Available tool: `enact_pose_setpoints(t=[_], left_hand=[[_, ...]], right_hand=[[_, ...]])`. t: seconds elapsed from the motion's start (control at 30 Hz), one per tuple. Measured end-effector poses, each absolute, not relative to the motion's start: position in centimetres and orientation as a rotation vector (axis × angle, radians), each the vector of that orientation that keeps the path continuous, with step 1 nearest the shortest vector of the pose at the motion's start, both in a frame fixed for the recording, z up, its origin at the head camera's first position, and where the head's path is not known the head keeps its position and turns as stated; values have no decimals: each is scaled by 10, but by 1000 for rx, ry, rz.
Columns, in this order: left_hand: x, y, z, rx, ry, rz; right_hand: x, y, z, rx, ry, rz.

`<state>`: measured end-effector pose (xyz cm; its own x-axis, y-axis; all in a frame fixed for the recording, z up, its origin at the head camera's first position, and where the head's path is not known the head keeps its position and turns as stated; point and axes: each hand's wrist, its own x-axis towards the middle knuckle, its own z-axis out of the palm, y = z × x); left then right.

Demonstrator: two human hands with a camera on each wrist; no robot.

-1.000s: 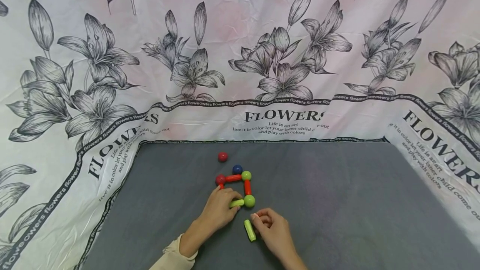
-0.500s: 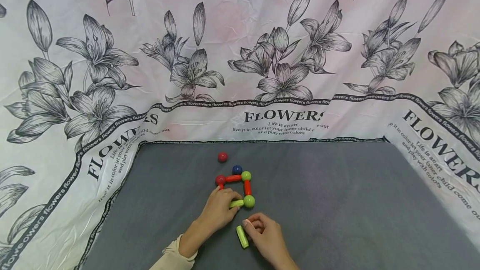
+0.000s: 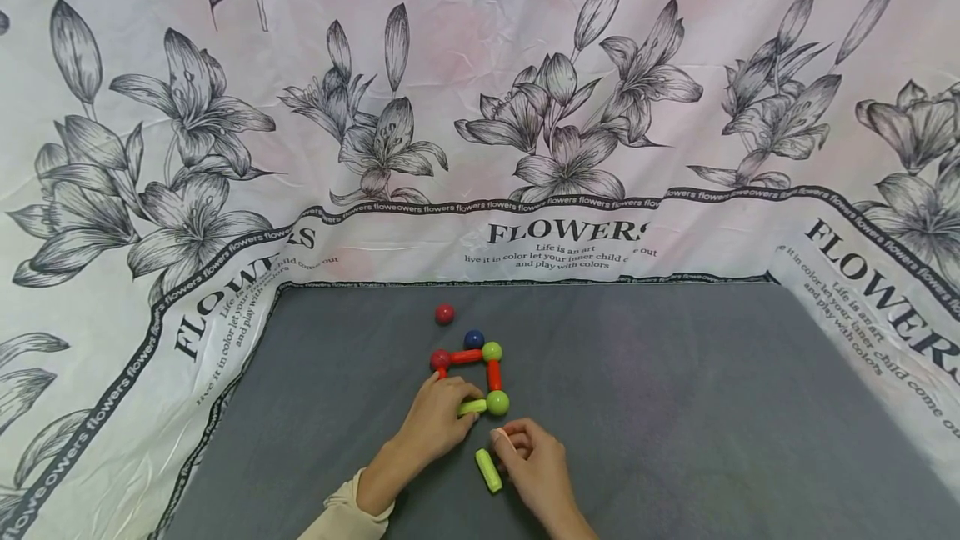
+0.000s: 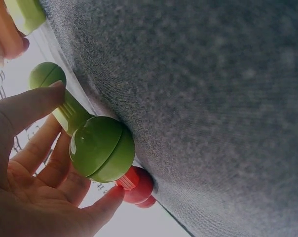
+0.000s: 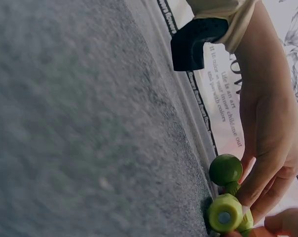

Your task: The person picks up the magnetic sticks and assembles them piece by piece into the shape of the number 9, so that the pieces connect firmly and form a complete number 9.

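A square of magnetic sticks and balls lies on the grey surface. Its visible corners are a red ball [image 3: 440, 360] and two green balls [image 3: 498, 402]; red sticks [image 3: 467, 357] join them. My left hand [image 3: 441, 417] covers the near-left corner, where the left wrist view shows another green ball [image 4: 102, 149]. Thumb and fingers grip the near yellow-green stick [image 3: 472, 407], the thumb tip at the ball beyond, while one finger touches a red stick [image 4: 128, 178]. Just right of and nearer than the square, my right hand [image 3: 536, 465] pinches a loose yellow-green stick [image 3: 488, 471].
A blue ball [image 3: 474, 340] sits against the square's far side. Farther back lies a single red ball [image 3: 445, 314]. Flower-printed cloth [image 3: 570, 244] rises behind the grey surface [image 3: 675, 407] and along both sides.
My right hand has shifted left with the loose yellow-green stick, then slightly back right. The left hand and the square have stayed in place.
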<state>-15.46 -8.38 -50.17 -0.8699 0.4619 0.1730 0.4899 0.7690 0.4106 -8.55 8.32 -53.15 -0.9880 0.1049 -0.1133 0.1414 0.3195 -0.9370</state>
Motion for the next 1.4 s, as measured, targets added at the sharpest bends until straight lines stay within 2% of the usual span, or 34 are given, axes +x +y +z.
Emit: enact_pose_setpoints(t=[1.4], left_hand=[[-154,-82,-505,-794,-2851,-728]], right_hand=[[-97,79,-532,342,2598,-1829]])
